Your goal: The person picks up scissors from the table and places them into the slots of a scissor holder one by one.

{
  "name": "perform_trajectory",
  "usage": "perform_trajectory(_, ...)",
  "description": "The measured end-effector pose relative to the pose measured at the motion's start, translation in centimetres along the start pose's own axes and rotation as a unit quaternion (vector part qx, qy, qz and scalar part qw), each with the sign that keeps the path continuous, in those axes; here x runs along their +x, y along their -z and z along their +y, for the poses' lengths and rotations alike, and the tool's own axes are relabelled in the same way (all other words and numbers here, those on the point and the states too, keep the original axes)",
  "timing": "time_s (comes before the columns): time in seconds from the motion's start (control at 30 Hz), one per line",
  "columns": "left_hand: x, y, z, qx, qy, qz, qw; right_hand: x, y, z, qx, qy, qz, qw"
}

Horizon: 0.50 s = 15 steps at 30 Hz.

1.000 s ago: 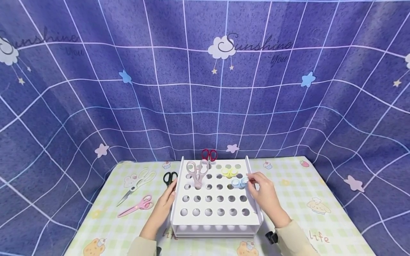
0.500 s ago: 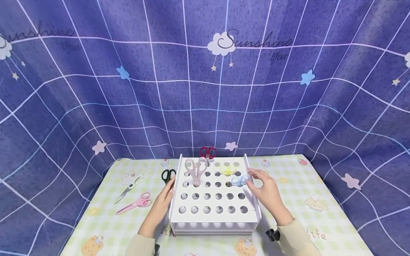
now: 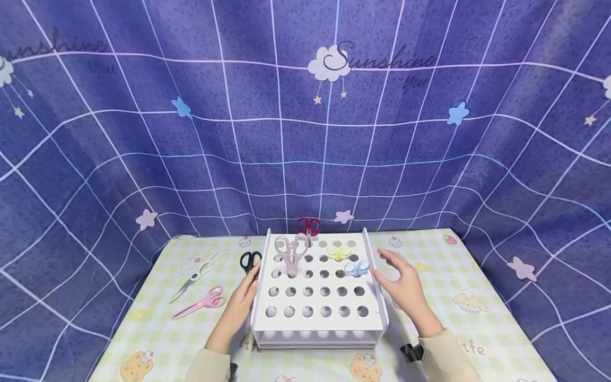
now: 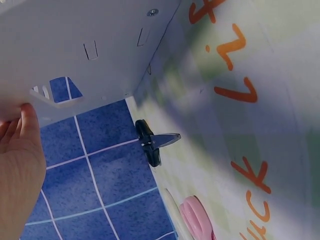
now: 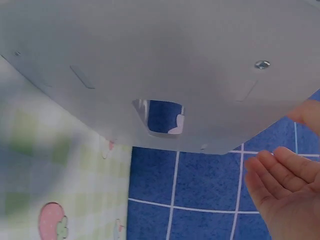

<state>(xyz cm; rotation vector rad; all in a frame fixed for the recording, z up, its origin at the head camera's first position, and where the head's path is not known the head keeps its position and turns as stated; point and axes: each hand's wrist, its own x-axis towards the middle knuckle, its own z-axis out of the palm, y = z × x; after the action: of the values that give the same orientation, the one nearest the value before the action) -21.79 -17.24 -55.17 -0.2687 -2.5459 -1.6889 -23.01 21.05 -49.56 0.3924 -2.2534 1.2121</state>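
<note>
A white rack [image 3: 315, 302] with rows of round holes stands on the table. My left hand [image 3: 241, 305] rests its fingers along the rack's left side panel. In the left wrist view, that hand's thumb [image 4: 30, 122] lies at the panel's edge. My right hand [image 3: 406, 292] is beside the right panel, thumb and fingers spread with nothing between them. Its thumb tip is close to the blue-handled scissors [image 3: 351, 269], which stand in a hole. Yellow-handled scissors [image 3: 339, 254], mauve scissors [image 3: 292, 268] and red-handled scissors [image 3: 308, 232] also stand in the rack, blades mostly hidden.
Left of the rack lie black-handled scissors [image 3: 251, 267], white-handled scissors [image 3: 197, 276] and pink scissors [image 3: 202, 303], on a green checked cloth [image 3: 157, 339]. A blue gridded curtain [image 3: 305, 148] hangs behind the table. The rack's right panel [image 5: 200, 65] has a cut-out.
My right hand has let go of the blue-handled scissors and moved a little right, its fingers spreading. My left hand stays at the rack's side. The head view has shifted slightly.
</note>
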Motion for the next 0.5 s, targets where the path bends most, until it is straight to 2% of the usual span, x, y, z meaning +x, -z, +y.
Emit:
perform_trajectory(0.13, 0.0, 0.0, 0.0, -0.001, 0.001, -0.001, 1.0000, -0.2, 0.5, -1.5, 0.050, -0.032, -0.007, 0.998)
perform_trajectory(0.33, -0.1, 0.0, 0.2, 0.005, 0.003, 0.001, 1.0000, -1.2, -0.4, 1.8, 0.117, -0.073, -0.019, 0.990)
perform_trajectory(0.5, -0.1, 0.0, 0.2, 0.001, -0.005, 0.003, 1.0000, -1.8, -0.7, 3.0, 0.169, -0.065, -0.027, 0.983)
